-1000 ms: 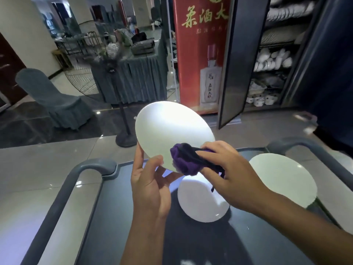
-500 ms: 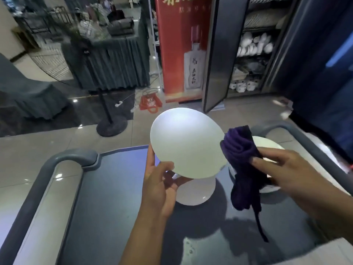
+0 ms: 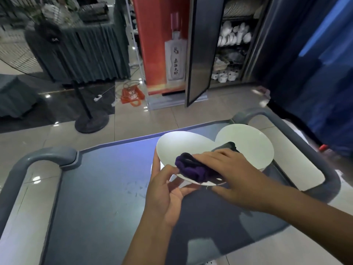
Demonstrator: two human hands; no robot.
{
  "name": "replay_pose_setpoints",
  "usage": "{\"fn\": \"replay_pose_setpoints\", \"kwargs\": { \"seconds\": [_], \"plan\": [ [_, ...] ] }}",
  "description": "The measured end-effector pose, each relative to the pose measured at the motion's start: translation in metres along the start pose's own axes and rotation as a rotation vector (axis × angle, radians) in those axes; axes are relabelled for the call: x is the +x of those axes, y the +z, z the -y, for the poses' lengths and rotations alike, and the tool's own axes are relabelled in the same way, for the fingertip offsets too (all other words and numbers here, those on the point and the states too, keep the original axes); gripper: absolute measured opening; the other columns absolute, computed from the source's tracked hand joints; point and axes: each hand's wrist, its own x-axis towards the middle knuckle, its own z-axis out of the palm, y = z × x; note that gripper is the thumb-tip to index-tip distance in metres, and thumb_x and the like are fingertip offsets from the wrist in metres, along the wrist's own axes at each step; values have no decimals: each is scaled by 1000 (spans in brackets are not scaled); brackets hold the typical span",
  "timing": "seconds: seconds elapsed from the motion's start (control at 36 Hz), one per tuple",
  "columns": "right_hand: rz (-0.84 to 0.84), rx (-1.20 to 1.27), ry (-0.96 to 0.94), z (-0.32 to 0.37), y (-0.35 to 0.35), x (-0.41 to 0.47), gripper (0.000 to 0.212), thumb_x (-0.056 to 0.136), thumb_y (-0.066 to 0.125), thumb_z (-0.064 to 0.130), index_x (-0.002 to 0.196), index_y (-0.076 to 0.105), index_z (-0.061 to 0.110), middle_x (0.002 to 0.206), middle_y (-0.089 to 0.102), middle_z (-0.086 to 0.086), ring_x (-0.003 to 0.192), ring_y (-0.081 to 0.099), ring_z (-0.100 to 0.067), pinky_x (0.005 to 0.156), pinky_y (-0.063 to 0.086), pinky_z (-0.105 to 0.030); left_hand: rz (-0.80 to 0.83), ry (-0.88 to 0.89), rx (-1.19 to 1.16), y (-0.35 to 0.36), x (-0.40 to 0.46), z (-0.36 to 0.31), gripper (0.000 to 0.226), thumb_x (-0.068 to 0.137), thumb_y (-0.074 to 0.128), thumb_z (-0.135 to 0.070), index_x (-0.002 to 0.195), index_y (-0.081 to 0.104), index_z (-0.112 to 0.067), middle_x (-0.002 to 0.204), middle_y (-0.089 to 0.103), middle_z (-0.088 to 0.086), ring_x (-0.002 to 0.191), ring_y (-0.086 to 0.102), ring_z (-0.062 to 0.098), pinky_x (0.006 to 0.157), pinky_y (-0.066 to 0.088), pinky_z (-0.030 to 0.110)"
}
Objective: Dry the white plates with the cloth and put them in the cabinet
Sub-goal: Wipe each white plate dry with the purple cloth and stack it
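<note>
My left hand (image 3: 166, 194) holds a white plate (image 3: 181, 148) by its near rim, thumb on top, above the dark cart top (image 3: 107, 188). My right hand (image 3: 229, 169) presses a bunched purple cloth (image 3: 191, 168) onto the plate's upper face. A second white plate (image 3: 254, 146) lies on the cart behind and to the right. A sliver of another white plate (image 3: 172, 177) shows under the held one. The cabinet (image 3: 233, 41) stands beyond the cart with its door (image 3: 200, 50) swung open, shelves full of white crockery.
The cart has grey rounded handles at the left (image 3: 38, 159) and right (image 3: 267, 115). A fan stand base (image 3: 91, 122), an orange bag (image 3: 131, 94) and a red banner (image 3: 162, 44) stand on the tiled floor ahead. A blue curtain (image 3: 315, 73) hangs on the right.
The plate has tipped from upright to nearly flat and sits lower. My right hand, which had lifted the cloth off to the right, has brought it back onto the plate. The view has turned right.
</note>
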Motion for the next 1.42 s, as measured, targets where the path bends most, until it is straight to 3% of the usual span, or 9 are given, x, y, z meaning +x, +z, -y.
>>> {"fn": "replay_pose_setpoints", "kwargs": {
  "seconds": [0.22,0.36,0.47,0.53,0.64,0.83,1.11,1.19,1.42],
  "plan": [
    [-118,89,-90,7,-1,0,55,92,62,22,142,42,29,125,54,6,108,52,-19,93,39,-25,-32,27,-40,-1,3,-3,60,88,51,3,139,59,-29,119,71,19,96,73,35,69,61,44],
    [-196,5,-83,12,-5,4,54,88,54,26,141,40,30,118,59,7,84,61,-25,61,53,-45,-73,101,45,-1,7,-7,58,88,66,-14,141,54,-33,109,76,4,102,73,29,86,60,47],
    [-289,356,32,13,-21,9,47,95,61,21,138,49,36,107,65,13,89,61,-17,77,52,-37,-24,213,220,2,17,-20,56,82,73,-54,134,53,-51,123,60,-37,118,50,-18,117,36,42],
    [-330,674,110,13,-36,14,44,92,68,7,130,62,28,106,71,11,97,66,-13,83,54,-28,38,228,330,-1,22,-31,58,82,65,-65,137,47,-60,132,46,-48,113,38,-32,115,24,35],
    [-340,1202,264,8,-58,20,38,86,67,-5,116,72,17,111,76,-4,104,71,-25,91,58,-37,50,249,460,-19,25,-51,81,75,78,-56,142,33,-71,153,39,-28,139,37,-7,106,31,31],
    [-226,1624,415,-6,-62,26,36,81,65,6,116,73,12,114,74,-13,92,74,-23,76,62,-32,265,111,191,-62,10,-44,67,74,77,-26,139,62,-30,133,62,8,108,61,27,81,58,46],
    [-331,1484,704,-3,-53,57,24,88,70,5,111,71,12,104,77,-12,82,72,-25,74,58,-35,241,266,16,-58,-8,-46,69,56,98,-22,120,75,-32,126,71,5,107,72,24,76,62,43],
    [-381,1377,716,-5,-59,71,23,91,68,6,112,72,15,88,77,-5,74,68,-21,66,53,-30,140,357,170,-54,-15,-52,51,74,76,-8,114,75,-40,123,73,3,107,72,23,75,61,40],
    [-160,1252,514,22,-87,126,29,100,55,7,117,72,23,96,76,2,75,68,-12,61,48,-22,216,466,703,-26,-26,-54,71,86,73,-1,126,61,-58,124,69,-18,113,66,8,81,59,29]
  ]
}}
